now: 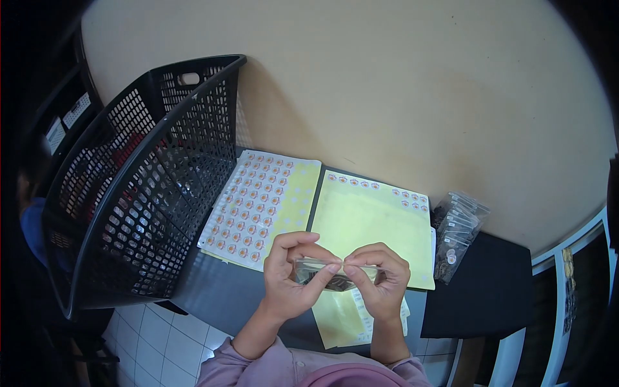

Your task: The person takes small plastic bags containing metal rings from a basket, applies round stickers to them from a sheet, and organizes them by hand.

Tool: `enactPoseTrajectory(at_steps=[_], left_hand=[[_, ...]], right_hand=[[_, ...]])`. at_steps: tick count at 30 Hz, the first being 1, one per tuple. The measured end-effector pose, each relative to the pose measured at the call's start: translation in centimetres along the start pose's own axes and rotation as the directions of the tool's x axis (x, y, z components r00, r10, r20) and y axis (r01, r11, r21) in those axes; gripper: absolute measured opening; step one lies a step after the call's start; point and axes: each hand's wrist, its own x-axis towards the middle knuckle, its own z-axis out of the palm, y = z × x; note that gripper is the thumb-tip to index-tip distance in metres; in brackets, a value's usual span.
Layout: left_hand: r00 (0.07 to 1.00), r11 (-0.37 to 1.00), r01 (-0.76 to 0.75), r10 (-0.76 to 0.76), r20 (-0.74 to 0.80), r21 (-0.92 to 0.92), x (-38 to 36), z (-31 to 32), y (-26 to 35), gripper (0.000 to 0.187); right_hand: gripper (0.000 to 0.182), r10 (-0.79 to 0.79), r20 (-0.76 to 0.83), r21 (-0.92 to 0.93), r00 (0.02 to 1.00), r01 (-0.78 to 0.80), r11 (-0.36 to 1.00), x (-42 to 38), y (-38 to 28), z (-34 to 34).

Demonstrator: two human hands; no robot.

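Note:
Both hands meet at the lower middle, over the near edge of the sticker sheets. Between them is a small clear plastic bag (338, 281) with dark contents, held by its upper edge. My left hand (295, 274) pinches the bag's left part with thumb and fingers. Thumb and forefinger of my right hand (379, 278) close on the same edge from the right, the fingertips of both hands nearly touching. Behind the hands lie a sheet of round orange and white stickers (248, 206) and a mostly bare yellow backing sheet (371, 226) with a few stickers along its top.
A large black plastic basket (161, 138) holding bagged items leans at the left. Several filled clear bags (456, 235) are stacked right of the sheets, beside a black surface (480, 290). Smaller label sheets (348, 319) lie under the hands, near the grey table's (206, 284) front edge.

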Motion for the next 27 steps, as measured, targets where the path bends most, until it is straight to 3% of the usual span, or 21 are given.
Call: enactPoseTrajectory(at_steps=[2,14,18,24,27], left_hand=[[0.999,0.998,-0.053,0.052,0.015,0.031,0.0,-0.2,-0.6,0.042],[0.998,1.0,-0.003,0.005,-0.055,0.031,0.3,-0.3,-1.3,0.047],[0.999,1.0,0.0,0.001,-0.049,0.007,0.4,-0.4,-1.5,0.045],[1.0,0.996,0.012,-0.014,0.023,0.091,0.5,-1.0,-1.5,0.044],[0.995,0.993,0.056,-0.065,0.082,0.105,0.4,-1.3,-1.6,0.052]], right_hand=[[0.008,0.016,0.004,-0.024,1.0,-0.016,1.0,0.0,0.0,-0.2],[0.008,0.046,-0.007,-0.069,0.999,-0.047,0.997,0.3,0.1,-0.5],[0.01,0.038,-0.008,-0.163,0.999,-0.039,0.986,0.4,0.2,-0.7],[0.01,0.007,-0.039,-0.273,0.999,-0.018,0.962,0.5,0.3,-1.2],[0.01,0.003,-0.053,-0.287,0.999,-0.018,0.958,0.6,0.2,-1.3]])
